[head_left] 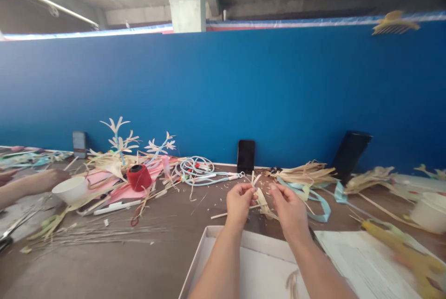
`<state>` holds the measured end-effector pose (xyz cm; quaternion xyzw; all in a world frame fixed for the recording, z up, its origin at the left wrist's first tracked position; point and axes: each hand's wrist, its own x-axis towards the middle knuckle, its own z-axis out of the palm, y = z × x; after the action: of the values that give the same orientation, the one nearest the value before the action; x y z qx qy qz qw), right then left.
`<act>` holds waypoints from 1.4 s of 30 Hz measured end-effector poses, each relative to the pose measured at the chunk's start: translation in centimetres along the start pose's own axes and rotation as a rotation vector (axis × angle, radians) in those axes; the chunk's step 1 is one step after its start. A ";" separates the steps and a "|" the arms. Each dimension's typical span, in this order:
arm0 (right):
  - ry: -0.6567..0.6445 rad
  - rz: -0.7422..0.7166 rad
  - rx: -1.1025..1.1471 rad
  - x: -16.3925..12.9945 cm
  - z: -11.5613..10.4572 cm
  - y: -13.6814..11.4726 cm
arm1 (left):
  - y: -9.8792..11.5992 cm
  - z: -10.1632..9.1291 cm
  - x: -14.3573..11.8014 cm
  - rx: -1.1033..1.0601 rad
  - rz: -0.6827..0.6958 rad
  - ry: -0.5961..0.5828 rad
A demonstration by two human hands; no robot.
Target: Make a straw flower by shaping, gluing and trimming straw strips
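My left hand (pixel 239 202) and my right hand (pixel 287 208) are raised above the brown table (pixel 146 262), both pinching a small bundle of pale dried leaf strips (pixel 260 197) between them. The strips stick up between my fingertips and trail down toward the table. Below my forearms lies a shallow white box (pixel 212 252), with a few strips inside it at its near end.
A red thread spool (pixel 139 177), a white cup (pixel 70 190), leaf flowers (pixel 120 140), coiled blue cord (pixel 197 169) and loose straw lie to the left. A black phone (pixel 245 155) leans on the blue wall. Another person's arm (pixel 24 185) rests far left. Papers (pixel 362 257) lie right.
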<state>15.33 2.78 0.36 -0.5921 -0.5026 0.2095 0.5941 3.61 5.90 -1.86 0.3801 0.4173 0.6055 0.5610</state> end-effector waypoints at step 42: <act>-0.074 0.200 0.230 -0.5 -0.1 1.5 | 0.2 0.8 -1.6 0.124 0.031 -0.212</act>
<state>15.76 2.62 -1.17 -0.5594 -0.4352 0.3453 0.6152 4.42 4.36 -1.32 0.4825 0.3864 0.5437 0.5677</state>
